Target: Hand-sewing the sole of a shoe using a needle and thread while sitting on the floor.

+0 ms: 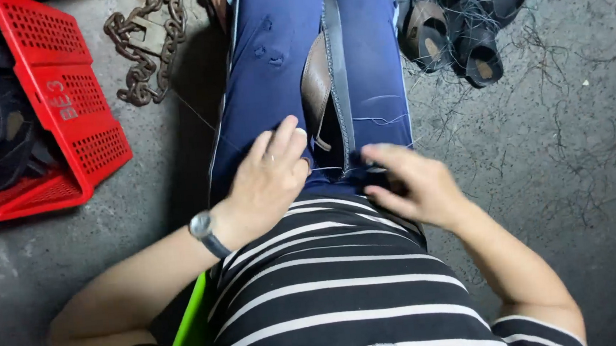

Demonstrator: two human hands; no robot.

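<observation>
Pinching a thin pale thread [326, 168], the left hand [268, 180] lies knuckles-up on the blue trouser lap [270, 66], fingers curled together, wristwatch [202, 229] showing. Right hand [408, 183] is blurred just right of the sandal [327, 91]; fingers bent inward, whether they clamp anything I cannot tell. That brown and black sandal stands between the thighs, on edge. Left of it, well apart, a red crate [72, 104] and a rusty chain [147, 43]; right of it, a sandal heap [471, 14] among loose threads, with bare concrete floor [581, 195] beyond.
</observation>
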